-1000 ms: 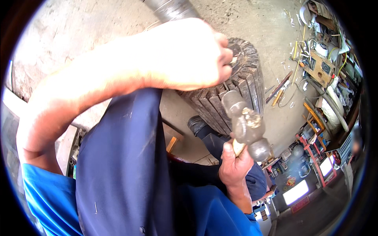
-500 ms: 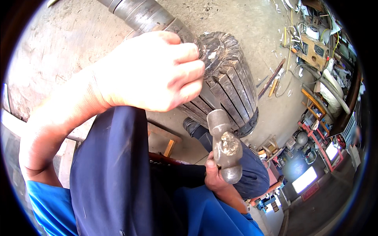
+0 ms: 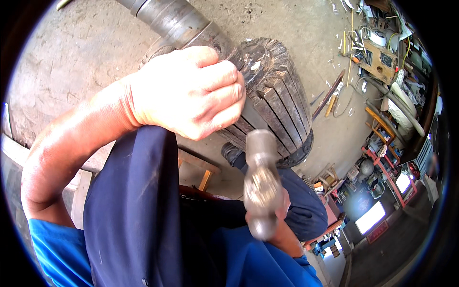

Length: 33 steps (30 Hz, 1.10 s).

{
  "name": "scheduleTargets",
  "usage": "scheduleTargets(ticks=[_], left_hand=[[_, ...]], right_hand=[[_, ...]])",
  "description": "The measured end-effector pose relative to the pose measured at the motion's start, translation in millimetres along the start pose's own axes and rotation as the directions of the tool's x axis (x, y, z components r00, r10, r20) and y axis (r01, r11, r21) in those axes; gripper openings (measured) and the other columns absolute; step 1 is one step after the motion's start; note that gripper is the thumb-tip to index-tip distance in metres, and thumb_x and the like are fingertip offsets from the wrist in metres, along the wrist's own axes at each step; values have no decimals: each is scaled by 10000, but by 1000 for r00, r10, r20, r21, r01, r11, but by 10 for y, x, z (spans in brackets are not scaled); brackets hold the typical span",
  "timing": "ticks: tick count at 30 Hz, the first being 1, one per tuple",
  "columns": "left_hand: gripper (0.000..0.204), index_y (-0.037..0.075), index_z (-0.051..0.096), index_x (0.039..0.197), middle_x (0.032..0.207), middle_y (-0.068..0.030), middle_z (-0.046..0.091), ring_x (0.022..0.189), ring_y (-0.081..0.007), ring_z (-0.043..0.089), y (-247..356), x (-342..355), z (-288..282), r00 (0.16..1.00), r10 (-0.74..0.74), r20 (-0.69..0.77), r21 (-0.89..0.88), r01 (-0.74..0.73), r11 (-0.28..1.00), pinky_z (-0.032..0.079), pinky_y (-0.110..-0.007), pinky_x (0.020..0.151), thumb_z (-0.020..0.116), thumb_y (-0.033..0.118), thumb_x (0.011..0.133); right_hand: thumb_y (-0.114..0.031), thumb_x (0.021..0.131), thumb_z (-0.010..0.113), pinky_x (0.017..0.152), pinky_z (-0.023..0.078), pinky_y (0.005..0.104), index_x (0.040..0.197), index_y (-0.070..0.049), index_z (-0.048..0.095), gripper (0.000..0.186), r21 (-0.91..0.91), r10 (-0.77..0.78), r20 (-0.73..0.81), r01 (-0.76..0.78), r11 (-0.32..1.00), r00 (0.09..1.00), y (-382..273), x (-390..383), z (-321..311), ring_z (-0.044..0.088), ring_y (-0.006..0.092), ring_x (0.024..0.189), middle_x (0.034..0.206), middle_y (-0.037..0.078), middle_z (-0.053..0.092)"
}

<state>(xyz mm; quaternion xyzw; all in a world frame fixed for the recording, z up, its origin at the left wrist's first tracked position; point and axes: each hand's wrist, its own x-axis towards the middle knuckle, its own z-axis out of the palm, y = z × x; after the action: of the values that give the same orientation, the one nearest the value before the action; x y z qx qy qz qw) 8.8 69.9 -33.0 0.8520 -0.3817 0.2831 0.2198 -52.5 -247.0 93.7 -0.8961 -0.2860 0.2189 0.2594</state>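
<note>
A slotted motor rotor (image 3: 282, 107), a dark cylinder with lengthwise grooves and a thick grey shaft (image 3: 179, 24), lies in front of me. My left hand (image 3: 193, 93) is closed in a fist above the grooves beside the shaft; its thumb and whatever it grips are hidden beneath the knuckles. My right hand (image 3: 284, 205) is wrapped round the handle of a ball-peen hammer (image 3: 262, 184). Blurred by motion, the hammer head covers most of that hand. Its flat end points at the rotor, apart from my left hand.
My dark-trousered knee (image 3: 138, 191) rises just below my left wrist. A small wooden stool (image 3: 205, 179) stands behind it. Rods (image 3: 330, 98) lie on the concrete floor right of the rotor. Farther right, clutter includes a wooden box (image 3: 380, 62), cables and a red frame (image 3: 382, 167).
The hammer head has come up toward me and slightly left, now blurred and hiding more of my right hand. My left fist has shifted slightly down; the rotor stays put.
</note>
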Motion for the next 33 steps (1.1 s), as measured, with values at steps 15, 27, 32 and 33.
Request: scheduleTargets(ticks=[15, 27, 32, 33], left_hand=[[380, -11, 699, 980, 971, -100, 699, 780, -164, 627, 0, 19, -16, 998, -39, 39, -27, 40, 999, 443, -297, 589, 680, 188, 656], [359, 2, 698, 963, 935, -77, 682, 774, -158, 617, -42, 54, 18, 997, -69, 31, -65, 71, 995, 443, -294, 584, 690, 182, 653], [357, 5, 696, 977, 937, -73, 681, 773, -157, 614, -22, 37, 24, 996, -75, 49, -54, 77, 996, 444, -294, 581, 695, 180, 666], [357, 5, 695, 982, 938, -74, 682, 775, -156, 616, -17, 42, 27, 996, -73, 49, -60, 76, 995, 448, -294, 582, 699, 176, 669]], right_hand=[[-260, 778, 911, 589, 583, 393, 1078, 64, 648, 514, 50, -37, 26, 36, 998, 999, -57, 239, -140, 723, 303, 637, 814, 172, 722], [-185, 817, 889, 629, 604, 386, 1088, 74, 646, 447, 70, 23, 82, -29, 997, 996, -117, 389, -168, 760, 297, 677, 830, 174, 754], [-116, 805, 866, 595, 580, 387, 1105, 89, 638, 429, 64, 44, 196, -57, 996, 980, -21, 309, -249, 743, 304, 658, 813, 165, 737], [-104, 799, 861, 589, 576, 387, 1112, 92, 640, 430, 2, 8, 89, -8, 1000, 996, -49, 307, -188, 739, 308, 655, 798, 160, 729]])
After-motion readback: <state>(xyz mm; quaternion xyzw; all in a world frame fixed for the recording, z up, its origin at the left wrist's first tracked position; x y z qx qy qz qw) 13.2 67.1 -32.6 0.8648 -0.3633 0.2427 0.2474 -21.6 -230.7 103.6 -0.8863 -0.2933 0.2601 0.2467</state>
